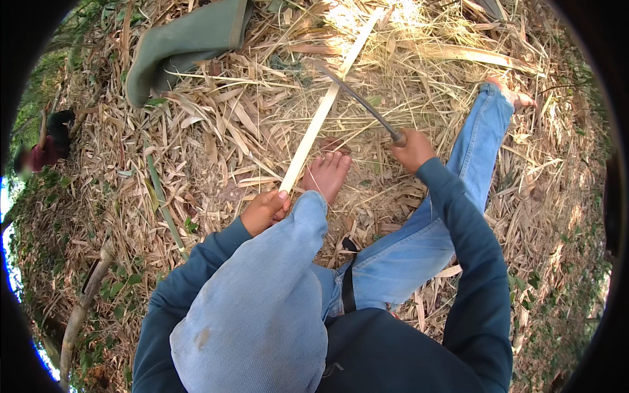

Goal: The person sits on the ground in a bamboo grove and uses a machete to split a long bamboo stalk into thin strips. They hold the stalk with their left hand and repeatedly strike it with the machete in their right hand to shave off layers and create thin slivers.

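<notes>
A long pale bamboo strip (pixel 310 139) slants from beside my raised left knee up toward the far ground. My left hand (pixel 265 211) is closed around its near end, with the thumb on top. In my right hand (pixel 413 149) is the handle of a long, dark-bladed knife (pixel 367 107). The blade points up and left and crosses the strip about midway along; whether it touches or just overlaps cannot be made out. My bare left foot (pixel 327 175) rests on the ground just right of the strip.
Dry leaves and pale shavings (pixel 406 85) cover the ground. Green rubber boots (pixel 190 49) lie at the far left. A green stalk (pixel 164 200) and a thick branch (pixel 82 311) lie left. My right leg (pixel 475 147) stretches out right. Another person (pixel 51 141) is at the far left edge.
</notes>
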The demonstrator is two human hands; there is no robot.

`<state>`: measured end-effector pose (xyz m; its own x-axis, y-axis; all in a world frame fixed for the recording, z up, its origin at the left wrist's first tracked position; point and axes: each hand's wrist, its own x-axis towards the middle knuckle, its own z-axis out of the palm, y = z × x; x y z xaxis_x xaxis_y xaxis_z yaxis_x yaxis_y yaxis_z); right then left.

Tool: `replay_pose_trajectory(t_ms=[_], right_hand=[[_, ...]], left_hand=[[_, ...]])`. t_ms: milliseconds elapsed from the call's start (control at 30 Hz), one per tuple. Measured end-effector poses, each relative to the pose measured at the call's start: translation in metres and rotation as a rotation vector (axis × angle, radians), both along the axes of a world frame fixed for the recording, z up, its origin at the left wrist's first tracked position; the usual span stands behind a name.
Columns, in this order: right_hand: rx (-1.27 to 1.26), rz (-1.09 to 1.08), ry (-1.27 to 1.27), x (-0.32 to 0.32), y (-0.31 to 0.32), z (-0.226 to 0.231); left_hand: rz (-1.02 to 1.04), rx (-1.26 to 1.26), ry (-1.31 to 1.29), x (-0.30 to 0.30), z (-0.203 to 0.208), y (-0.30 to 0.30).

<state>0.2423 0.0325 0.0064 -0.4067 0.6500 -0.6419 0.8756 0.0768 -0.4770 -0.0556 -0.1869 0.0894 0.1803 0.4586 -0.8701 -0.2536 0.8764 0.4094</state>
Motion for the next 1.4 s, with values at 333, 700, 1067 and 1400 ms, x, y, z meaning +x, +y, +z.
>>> replay_pose_trajectory(t_ms=[333, 700, 1067, 1400], right_hand=[[0.408, 0.377, 0.021, -0.002, -0.048, -0.003], [0.062, 0.258, -0.077, -0.038, -0.073, 0.023], [0.085, -0.017, -0.102, -0.027, -0.039, 0.003], [-0.085, -0.274, 0.241, -0.007, -0.106, 0.004]], left_hand=[[-0.171, 0.194, 0.504, 0.014, -0.013, -0.016], [-0.166, 0.225, 0.574, 0.018, -0.019, -0.016], [-0.084, 0.206, 0.416, 0.015, -0.012, -0.013], [-0.11, 0.081, 0.043, -0.005, 0.004, 0.033]])
